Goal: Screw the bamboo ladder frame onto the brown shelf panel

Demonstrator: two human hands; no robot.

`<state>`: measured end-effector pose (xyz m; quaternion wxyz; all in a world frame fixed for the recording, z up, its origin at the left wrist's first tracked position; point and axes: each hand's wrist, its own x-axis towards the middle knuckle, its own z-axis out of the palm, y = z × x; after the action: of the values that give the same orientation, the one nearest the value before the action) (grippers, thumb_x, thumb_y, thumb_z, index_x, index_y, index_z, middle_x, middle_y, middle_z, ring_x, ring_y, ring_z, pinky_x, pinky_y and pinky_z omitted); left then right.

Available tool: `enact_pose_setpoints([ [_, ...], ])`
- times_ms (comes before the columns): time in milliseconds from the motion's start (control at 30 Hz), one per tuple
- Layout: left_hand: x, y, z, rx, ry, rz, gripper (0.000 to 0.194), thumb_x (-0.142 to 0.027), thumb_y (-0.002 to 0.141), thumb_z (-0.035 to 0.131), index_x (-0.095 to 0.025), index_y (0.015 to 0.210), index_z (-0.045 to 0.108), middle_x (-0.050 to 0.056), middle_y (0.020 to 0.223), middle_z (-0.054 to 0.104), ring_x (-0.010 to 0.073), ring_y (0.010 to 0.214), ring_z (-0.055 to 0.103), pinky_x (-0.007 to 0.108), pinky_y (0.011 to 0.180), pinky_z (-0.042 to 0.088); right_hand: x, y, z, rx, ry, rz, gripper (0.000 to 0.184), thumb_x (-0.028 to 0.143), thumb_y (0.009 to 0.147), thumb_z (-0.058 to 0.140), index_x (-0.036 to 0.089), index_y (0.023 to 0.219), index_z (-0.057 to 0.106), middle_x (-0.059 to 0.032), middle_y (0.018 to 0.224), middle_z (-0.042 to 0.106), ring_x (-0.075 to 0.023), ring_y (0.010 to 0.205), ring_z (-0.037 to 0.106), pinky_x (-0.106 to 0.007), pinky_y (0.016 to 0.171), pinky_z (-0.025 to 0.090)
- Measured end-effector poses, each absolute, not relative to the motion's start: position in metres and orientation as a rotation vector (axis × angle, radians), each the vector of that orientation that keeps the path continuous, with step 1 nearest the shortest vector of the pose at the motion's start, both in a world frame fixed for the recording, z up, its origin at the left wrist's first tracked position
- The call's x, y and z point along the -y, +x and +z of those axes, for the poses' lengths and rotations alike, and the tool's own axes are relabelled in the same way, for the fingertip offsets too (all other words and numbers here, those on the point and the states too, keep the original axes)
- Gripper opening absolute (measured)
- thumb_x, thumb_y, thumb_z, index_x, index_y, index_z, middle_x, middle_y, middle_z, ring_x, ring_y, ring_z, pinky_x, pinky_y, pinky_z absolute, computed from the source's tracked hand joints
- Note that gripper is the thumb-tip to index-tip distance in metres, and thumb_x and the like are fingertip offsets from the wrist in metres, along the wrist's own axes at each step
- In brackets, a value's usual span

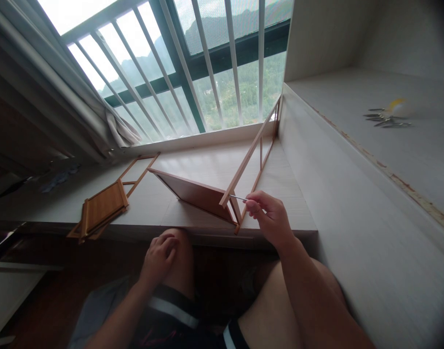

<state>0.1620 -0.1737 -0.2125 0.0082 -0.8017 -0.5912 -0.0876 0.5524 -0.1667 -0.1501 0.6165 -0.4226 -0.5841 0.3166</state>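
Note:
My right hand (267, 215) pinches a thin metal rod (239, 198) between thumb and fingers. The rod's far tip meets the end of a wooden leg frame (249, 157), which stands on its side, reaching back toward the window. Joined to or touching that frame is a flat brown wooden panel (192, 191), tilted on its edge; I cannot tell how they are fixed. My left hand (159, 254) lies on my left knee with loosely bent fingers, holding nothing.
A second wooden piece (105, 206), panel and legs together, lies at the left on the pale ledge (203, 155). Several small metal parts (387, 118) lie on the right shelf (353, 92). A barred window (222, 72) and a grey curtain (61, 72) border the ledge.

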Motion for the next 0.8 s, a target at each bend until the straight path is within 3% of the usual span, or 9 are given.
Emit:
enact_pose_setpoints([
  [67,0.1736,0.1620,-0.2125,1.848,-2.507,-0.274,0.022,-0.026,0.091,0.052,-0.026,0.100,0.072,0.005,0.121,0.066,0.0284,0.109,0.055,0.043,0.095,0.049,0.1668,0.5523,-0.1499,1.338,-0.978,0.732,0.026,0.043,0.096,0.059,0.019,0.097,0.068,-0.0004,0.071,0.061,-0.0116,0.063,0.054,-0.024,0.061,0.044],
  [267,0.1740,0.1629,-0.2108,1.842,-2.505,-0.289,0.022,-0.025,0.090,0.053,-0.026,0.100,0.072,0.005,0.121,0.066,0.0285,0.109,0.056,0.043,0.096,0.049,0.1678,0.5528,-0.1467,1.384,-0.947,0.752,0.032,0.042,0.097,0.057,0.018,0.077,0.063,0.0000,0.065,0.057,-0.0115,0.061,0.051,-0.025,0.060,0.042],
  [800,0.1742,0.1617,-0.2130,1.842,-2.501,-0.287,0.022,-0.025,0.090,0.053,-0.026,0.100,0.072,0.005,0.122,0.066,0.0289,0.109,0.056,0.043,0.095,0.049,0.1690,0.5488,-0.1479,1.341,-0.976,0.782,0.037,0.045,0.098,0.055,0.018,0.074,0.058,0.0008,0.063,0.052,-0.0115,0.061,0.047,-0.026,0.060,0.037],
])
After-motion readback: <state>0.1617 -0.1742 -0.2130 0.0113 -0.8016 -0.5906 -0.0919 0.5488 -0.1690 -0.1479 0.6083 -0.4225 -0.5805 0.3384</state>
